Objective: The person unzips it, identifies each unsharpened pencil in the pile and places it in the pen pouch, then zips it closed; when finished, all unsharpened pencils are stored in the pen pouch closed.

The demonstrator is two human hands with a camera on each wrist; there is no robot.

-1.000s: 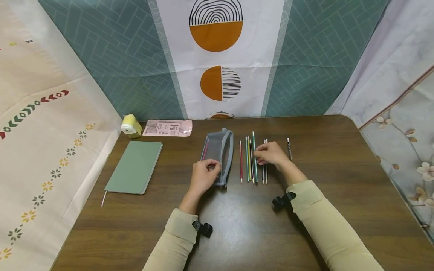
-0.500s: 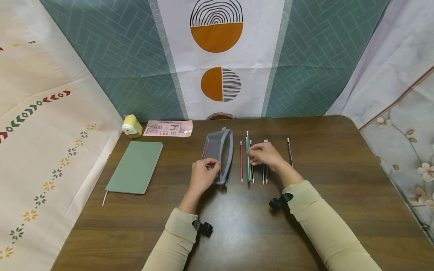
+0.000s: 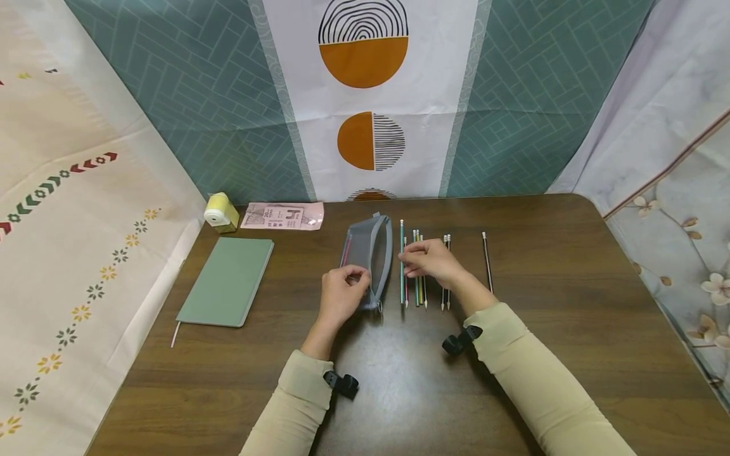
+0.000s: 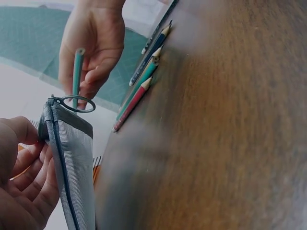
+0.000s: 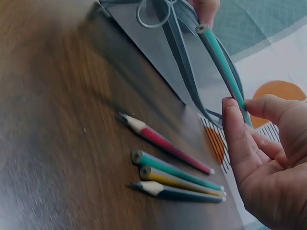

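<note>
My left hand (image 3: 342, 291) pinches the near edge of a grey mesh pencil case (image 3: 356, 244), whose zipped mouth gapes along its right side. A pink-red pencil shows through the mesh. Thumb and fingers of my right hand (image 5: 268, 153) pinch a teal pencil (image 5: 220, 60) with a blunt, unsharpened end, held above the table just right of the case. Below it lie a red pencil (image 5: 168, 148), another teal pencil (image 5: 177, 170), a yellow pencil (image 5: 180, 181) and a dark sharpened pencil (image 5: 187, 192). A metal ring (image 4: 79, 103) hangs at the case's zip end.
Two dark pencils (image 3: 446, 294) lie beyond, partly under my right hand, and a black one (image 3: 487, 259) farther right. At left are a green notebook (image 3: 228, 282), a yellow-and-white small device (image 3: 221, 212) and a pink packet (image 3: 282, 216) on the wooden table (image 3: 410, 392).
My right hand has carried the teal pencil leftward, over the other pencils toward the case. My left hand has stayed at the case's near edge.
</note>
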